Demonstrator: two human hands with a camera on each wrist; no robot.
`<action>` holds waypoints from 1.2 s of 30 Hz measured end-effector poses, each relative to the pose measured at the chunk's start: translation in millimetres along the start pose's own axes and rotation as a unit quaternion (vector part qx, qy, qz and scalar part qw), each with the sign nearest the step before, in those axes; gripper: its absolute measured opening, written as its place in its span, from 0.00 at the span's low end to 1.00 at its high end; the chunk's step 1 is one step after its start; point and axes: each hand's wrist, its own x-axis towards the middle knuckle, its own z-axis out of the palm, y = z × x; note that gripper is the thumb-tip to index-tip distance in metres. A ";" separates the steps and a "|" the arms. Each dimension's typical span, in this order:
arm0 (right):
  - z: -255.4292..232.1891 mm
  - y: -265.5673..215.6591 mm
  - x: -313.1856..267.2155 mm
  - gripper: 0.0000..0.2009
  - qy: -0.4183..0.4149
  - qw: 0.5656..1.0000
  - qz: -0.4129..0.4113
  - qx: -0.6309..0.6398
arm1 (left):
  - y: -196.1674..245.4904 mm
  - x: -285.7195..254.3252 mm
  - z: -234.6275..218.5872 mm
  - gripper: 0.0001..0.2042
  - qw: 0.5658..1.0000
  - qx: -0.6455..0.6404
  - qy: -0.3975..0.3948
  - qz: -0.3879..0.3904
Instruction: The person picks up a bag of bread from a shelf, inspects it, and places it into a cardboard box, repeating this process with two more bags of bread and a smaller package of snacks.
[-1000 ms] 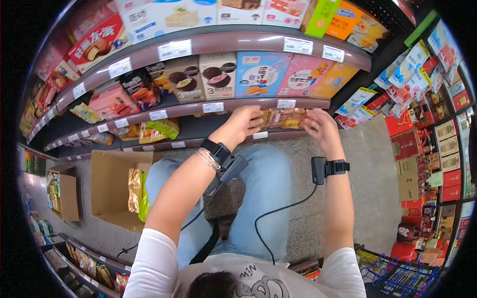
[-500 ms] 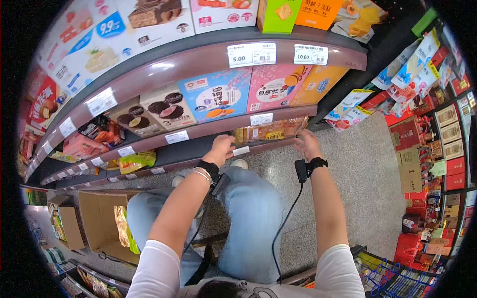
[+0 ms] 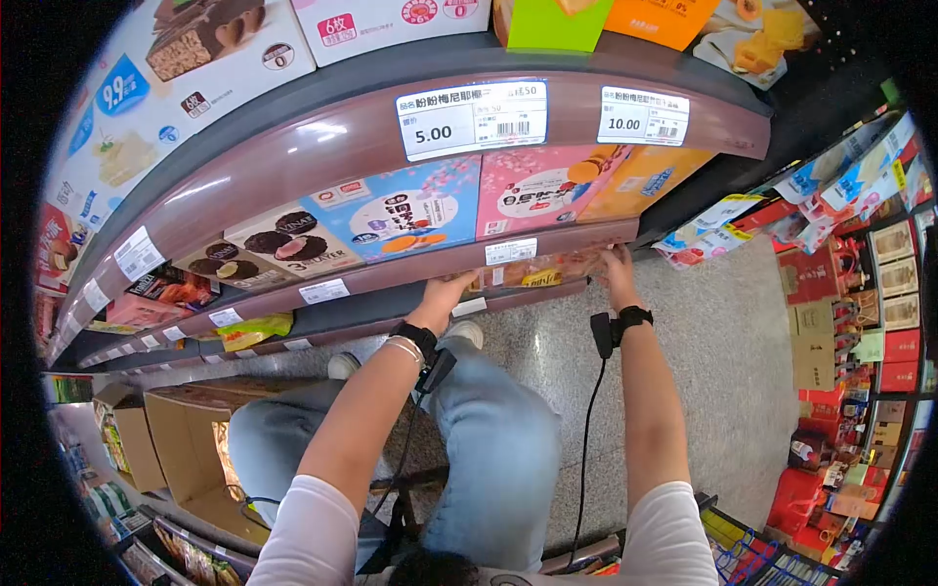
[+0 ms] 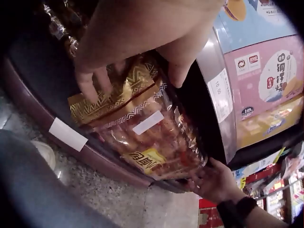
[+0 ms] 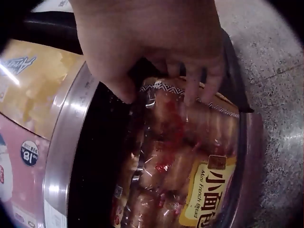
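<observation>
Bag (image 3: 539,274) of mini bread is on the bottom shelf, about 12 to 1 o'clock from the person, tucked just under the edge above (image 3: 420,268). Left hand (image 3: 442,301) grips its 9 o'clock end, thumb one side, fingers over the gold film; right hand (image 3: 618,279) grips the 3 o'clock end, fingers bent over the film, thumb on the far side. Main risk, my read: tight headroom. Lift before clearing the edge at 12 o'clock and the bag or knuckles likely hit it, maybe knocking the tag (image 3: 511,251) loose. Second: film looks slick and slack, so a one-sided pull could slip an end and skew the bag. Third: squeezing both ends inward probably crushes the rolls; hold is only at the ends, so the middle may sag. Lip (image 4: 28,102) on the 6 o'clock side looks low; overshoot that way and the bag could tip over it to the floor (image 3: 684,371). Also watch the right wrist's cable (image 3: 587,420): it hangs loose toward 6 o'clock and could snag on a knee if that arm swings. Contact under the bag: can't tell, hidden.
</observation>
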 end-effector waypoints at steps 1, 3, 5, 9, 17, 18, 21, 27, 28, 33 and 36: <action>-1.3 3.4 2.8 0.33 0.007 1.000 -0.003 0.013 | 2.1 -1.2 0.4 0.34 1.000 -0.007 0.004 -0.007; -7.9 7.0 2.1 0.35 -0.039 0.999 -0.031 -0.019 | 5.1 -3.5 1.0 0.35 0.999 -0.021 0.012 -0.021; -11.6 11.0 0.4 0.38 -0.085 0.992 -0.079 -0.049 | -14.8 10.2 -5.5 0.37 0.999 0.005 -0.013 0.045; -18.1 40.7 12.8 0.42 -0.145 0.970 -0.163 -0.106 | -48.1 26.1 -10.8 0.41 0.981 0.119 0.032 0.152; -31.1 32.7 -33.2 0.37 -0.182 0.947 -0.227 -0.137 | -39.9 -17.6 -27.4 0.45 0.922 0.326 0.141 0.156; -33.2 30.9 -41.8 0.36 -0.176 0.950 -0.227 -0.121 | -38.5 -23.8 -34.4 0.45 0.922 0.318 0.133 0.178; -43.1 22.3 -67.2 0.30 -0.174 0.951 -0.218 -0.134 | -46.8 -33.3 -55.3 0.40 0.929 0.306 0.082 0.191; -53.8 -25.3 -146.4 0.23 -0.179 0.946 -0.234 -0.134 | -10.1 -103.6 -70.1 0.32 0.958 0.169 -0.010 0.230; -54.4 -35.2 -161.6 0.23 -0.182 0.945 -0.234 -0.137 | 0.5 -118.7 -72.2 0.32 0.962 0.129 -0.026 0.238; -58.8 -71.9 -212.8 0.17 -0.138 0.929 -0.319 -0.128 | 56.4 -193.5 -90.6 0.29 0.963 0.091 -0.035 0.251; -55.9 -95.4 -251.0 0.17 -0.131 0.917 -0.366 -0.086 | 76.4 -226.3 -102.5 0.30 0.943 0.141 0.010 0.300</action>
